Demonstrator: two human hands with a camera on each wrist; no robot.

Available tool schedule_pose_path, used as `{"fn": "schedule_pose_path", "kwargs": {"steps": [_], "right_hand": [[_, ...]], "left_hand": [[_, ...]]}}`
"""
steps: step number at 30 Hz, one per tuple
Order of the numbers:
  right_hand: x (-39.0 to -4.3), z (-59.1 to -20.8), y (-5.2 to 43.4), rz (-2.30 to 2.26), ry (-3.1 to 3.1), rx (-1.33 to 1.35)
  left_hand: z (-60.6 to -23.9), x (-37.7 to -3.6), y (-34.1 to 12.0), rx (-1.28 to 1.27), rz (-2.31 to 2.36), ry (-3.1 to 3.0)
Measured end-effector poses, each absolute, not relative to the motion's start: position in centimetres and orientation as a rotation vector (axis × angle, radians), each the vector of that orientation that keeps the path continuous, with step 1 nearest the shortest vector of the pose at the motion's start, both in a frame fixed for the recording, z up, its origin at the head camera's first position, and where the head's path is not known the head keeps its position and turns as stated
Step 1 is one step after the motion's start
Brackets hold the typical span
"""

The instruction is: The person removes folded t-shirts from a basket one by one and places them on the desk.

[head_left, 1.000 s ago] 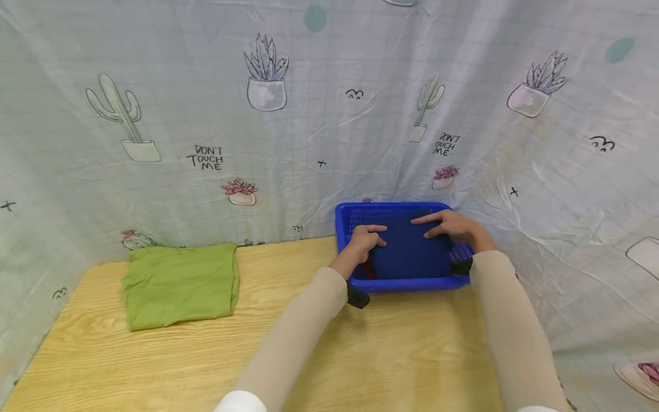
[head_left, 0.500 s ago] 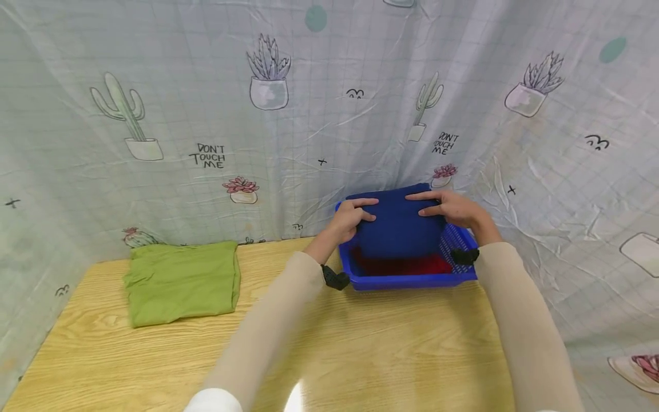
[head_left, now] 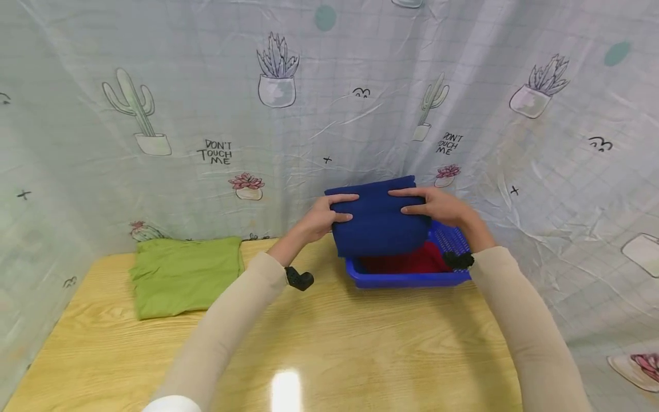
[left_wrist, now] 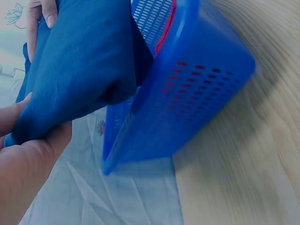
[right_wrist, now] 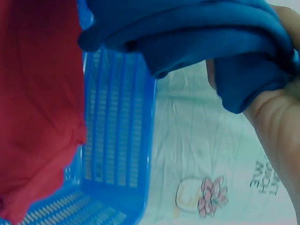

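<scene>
Bare table (head_left: 381, 343) ahead, green cloth (head_left: 185, 274) left, basket (head_left: 412, 279) right

A folded green cloth (head_left: 186, 276) is seen lying at the left of the frame on a light wooden table (head_left: 329, 355). A pale curtain (head_left: 154, 86) printed with cacti, potted succulents and the words "DON'T TOUCH ME" is hung across the upper frame and down both sides.

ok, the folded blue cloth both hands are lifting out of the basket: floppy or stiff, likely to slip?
Probably floppy: the blue cloth bulges and droops between the left hand and right hand. Likely light, since pinches at two edges carry it. Slipping seems unlikely; the fabric looks soft and matte, though the fold may open if one hand lets go over the basket.
</scene>
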State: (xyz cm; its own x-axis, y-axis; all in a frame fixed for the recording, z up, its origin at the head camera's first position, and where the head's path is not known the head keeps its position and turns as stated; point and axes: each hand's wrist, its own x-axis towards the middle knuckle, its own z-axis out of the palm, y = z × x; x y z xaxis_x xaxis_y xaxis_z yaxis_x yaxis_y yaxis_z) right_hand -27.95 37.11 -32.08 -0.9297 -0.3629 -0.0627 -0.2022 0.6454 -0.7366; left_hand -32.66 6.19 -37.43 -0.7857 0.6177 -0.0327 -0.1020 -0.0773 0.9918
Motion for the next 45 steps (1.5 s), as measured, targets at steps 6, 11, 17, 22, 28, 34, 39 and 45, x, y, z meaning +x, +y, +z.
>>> {"fn": "schedule_pose_path", "kwargs": {"steps": [6, 11, 17, 22, 28, 34, 39, 45], "right_hand": [[-27.7, -32.8, 34.6, -1.208, 2.650, -0.510], [-27.4, -33.7, 31.6, -1.275, 2.615, -0.582], [-27.4, -35.1, 27.9, -1.339, 2.685, -0.573], [-27.4, -36.5, 25.1, -1.311, 2.815, -0.510], [-27.4, -37.7, 22.2, -1.337, 2.865, -0.497], [-27.5, -38.8, 20.0, -1.411, 2.860, -0.488], [-27.5, -39.7, 18.5, -1.442, 2.833, -0.484], [-27.5, -40.0, 16.5, -1.428, 2.845, -0.448]], "left_hand": [[-37.6, -32.2, 3.1, 0.595, 1.899, 1.734], [-38.1, -32.0, -0.3, 0.615, 1.850, 1.807], [-38.0, -31.8, -4.1, 0.588, 1.807, 1.888], [-37.9, -31.4, -6.3, 0.503, 1.756, 2.008], [-38.7, -31.0, -8.8, 0.460, 1.695, 2.100], [-39.3, -30.5, -10.8, 0.433, 1.687, 2.168], [-40.0, -30.0, -12.1, 0.383, 1.684, 2.177], [-41.1, -29.5, -13.8, 0.347, 1.717, 2.167]]}}
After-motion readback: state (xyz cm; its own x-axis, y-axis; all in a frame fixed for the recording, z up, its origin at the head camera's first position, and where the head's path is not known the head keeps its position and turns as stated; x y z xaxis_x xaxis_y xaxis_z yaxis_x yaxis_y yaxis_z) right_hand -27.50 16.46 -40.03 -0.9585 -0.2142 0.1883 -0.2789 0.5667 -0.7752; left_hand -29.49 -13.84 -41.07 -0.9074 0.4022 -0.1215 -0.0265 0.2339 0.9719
